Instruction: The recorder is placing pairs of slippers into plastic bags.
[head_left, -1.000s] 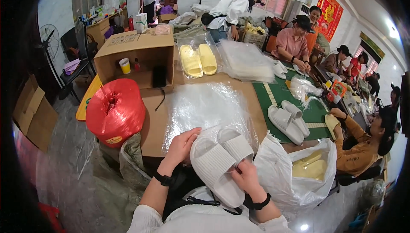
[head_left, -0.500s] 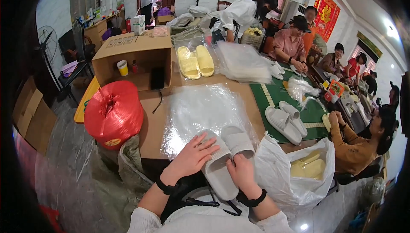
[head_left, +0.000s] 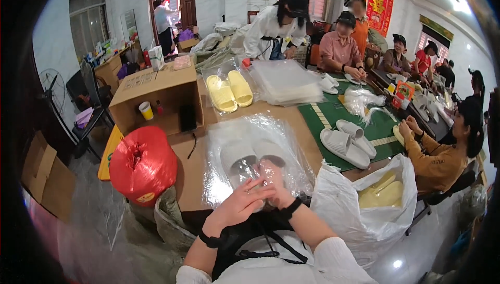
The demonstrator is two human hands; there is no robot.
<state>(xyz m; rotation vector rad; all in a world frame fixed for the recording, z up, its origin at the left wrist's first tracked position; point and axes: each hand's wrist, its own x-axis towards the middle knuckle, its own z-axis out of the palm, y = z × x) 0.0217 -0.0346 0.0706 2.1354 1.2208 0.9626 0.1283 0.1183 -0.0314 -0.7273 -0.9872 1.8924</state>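
Observation:
A pair of light grey slippers (head_left: 237,155) lies inside a clear plastic bag (head_left: 219,137) at the near table edge, toes pointing away from me. My right hand (head_left: 273,182) reaches in under the plastic and grips the slippers near the straps; its fingertips are blurred by the shiny film. My left hand (head_left: 240,200) lies over the slippers' heel end with fingers stretched out, touching my right hand and the bag's near side. The slippers' heels are mostly covered by my hands.
A red twine roll (head_left: 143,164) and a cardboard box (head_left: 156,94) stand left. Bagged yellow slippers (head_left: 223,96) and stacked clear bags (head_left: 286,81) lie beyond. Grey slippers (head_left: 344,146) rest on a green mat (head_left: 312,115); a white sack (head_left: 338,206) stands right. Several co-workers sit or stand around.
The grey slippers have moved forward from above my lap into the clear bag. My right hand has gone under the plastic with them, and my left hand has shifted nearer to me.

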